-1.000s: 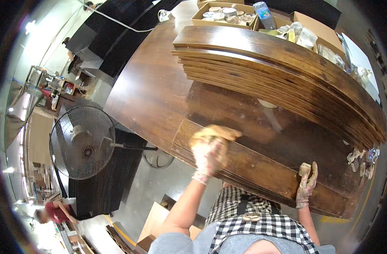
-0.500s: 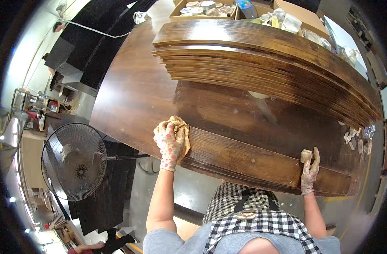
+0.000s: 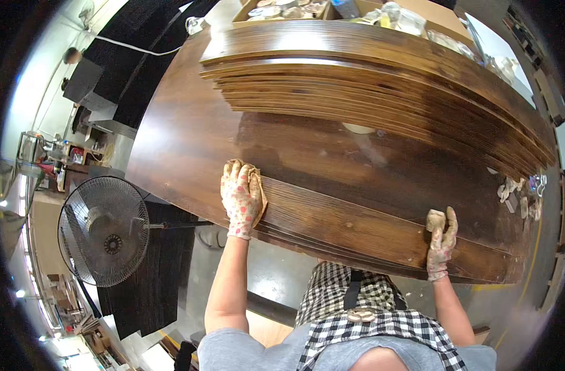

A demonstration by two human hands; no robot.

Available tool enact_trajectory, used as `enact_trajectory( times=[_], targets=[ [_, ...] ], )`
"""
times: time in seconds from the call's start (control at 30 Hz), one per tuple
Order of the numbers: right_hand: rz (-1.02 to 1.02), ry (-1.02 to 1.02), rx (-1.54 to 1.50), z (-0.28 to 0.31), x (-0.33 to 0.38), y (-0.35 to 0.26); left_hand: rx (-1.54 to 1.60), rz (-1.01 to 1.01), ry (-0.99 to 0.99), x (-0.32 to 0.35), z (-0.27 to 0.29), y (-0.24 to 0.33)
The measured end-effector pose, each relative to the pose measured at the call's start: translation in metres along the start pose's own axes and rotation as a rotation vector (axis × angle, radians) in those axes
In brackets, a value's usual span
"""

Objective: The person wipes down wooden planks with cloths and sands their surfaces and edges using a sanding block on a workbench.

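Note:
My left hand (image 3: 238, 196), in a dotted, stained glove, presses a tan cloth (image 3: 262, 201) against the left end of a long dark-brown wooden board (image 3: 338, 219). Its fingers lie over the cloth, most of which is hidden under the palm. Toward the right end of the board, my right hand (image 3: 441, 247), in a similar glove, holds a small beige block (image 3: 436, 220) at its fingers, with one finger pointing up. Whether the block touches the board I cannot tell. Further boards show in a layer beneath this one, along the near table edge.
A tall stack of brown boards (image 3: 357, 68) lies across the far side of the brown table (image 3: 171, 136). Behind it are cardboard boxes (image 3: 282, 22) holding tins and wrapped items. Small blocks and rags (image 3: 511, 195) lie at the right. A standing fan (image 3: 106, 232) is at the left.
My left hand has shifted slightly left with the cloth, its fingers flatter over it. My right hand has moved a little left with the beige block. The whole view has shifted slightly.

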State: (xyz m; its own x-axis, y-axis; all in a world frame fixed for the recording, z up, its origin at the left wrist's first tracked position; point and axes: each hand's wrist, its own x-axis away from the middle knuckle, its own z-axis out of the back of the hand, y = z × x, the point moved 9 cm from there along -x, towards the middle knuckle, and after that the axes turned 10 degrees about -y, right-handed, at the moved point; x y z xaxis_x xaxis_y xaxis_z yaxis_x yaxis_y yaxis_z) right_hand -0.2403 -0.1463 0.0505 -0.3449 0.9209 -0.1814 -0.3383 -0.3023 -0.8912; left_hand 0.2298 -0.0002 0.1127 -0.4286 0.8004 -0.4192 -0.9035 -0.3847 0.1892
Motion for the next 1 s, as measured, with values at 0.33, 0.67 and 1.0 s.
enact_trajectory(
  times=[0.33, 0.67, 1.0],
  targets=[
    [0.094, -0.058, -0.57, 0.02, -0.004, -0.017, 0.337, -0.216, -0.32, 0.059, -0.045, 0.286],
    [-0.097, 0.619, -0.004, 0.275, 0.042, 0.137, 0.316, -0.323, -0.308, 0.065, -0.088, 0.308],
    [-0.066, 0.749, -0.466, 0.283, 0.048, 0.204, 0.379, -0.617, -0.511, 0.098, -0.152, 0.543]
  ],
)
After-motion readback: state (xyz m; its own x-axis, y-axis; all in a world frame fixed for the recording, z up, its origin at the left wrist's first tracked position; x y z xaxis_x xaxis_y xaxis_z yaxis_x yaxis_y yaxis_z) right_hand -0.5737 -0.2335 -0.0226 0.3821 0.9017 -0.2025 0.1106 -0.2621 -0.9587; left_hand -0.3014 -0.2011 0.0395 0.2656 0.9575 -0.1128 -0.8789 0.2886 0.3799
